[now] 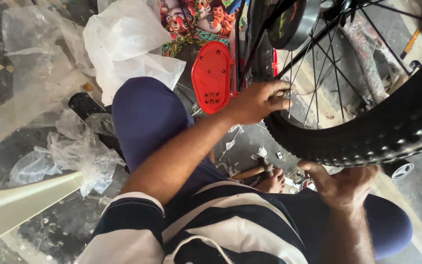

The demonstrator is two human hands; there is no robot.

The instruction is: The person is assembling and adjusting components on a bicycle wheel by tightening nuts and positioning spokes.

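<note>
A person seen from above sits low on a grey concrete floor (6,122), knees in dark blue trousers raised, working on a small bicycle.

The left hand (260,101) reaches forward to the inner edge of a black knobbly rubber bicycle tyre (367,137), where thin metal spokes (318,93) meet the rim. Its fingers (282,95) are curled and pinched together around something small at that edge, probably a valve or spoke end; what exactly they grip is too small to tell.

The right hand (340,183) sits under the lowest part of the tyre, palm up, fingers bent against the tread. It appears to cup and brace the wheel from below, likely to keep it from turning while the other hand works, though whether it truly clasps the rubber cannot be told.

The tyre therefore lies between the two hands: the left presses at its inner side, the right touches its outer side.

Just left of the left hand stands a flat red plastic panel with small slots (211,78), part of the bicycle. Crumpled clear and white plastic wrapping (123,44) lies across the floor to the left. A wooden-handled hammer (255,171) rests on the floor beside a bare foot (272,183), between the knees.
</note>
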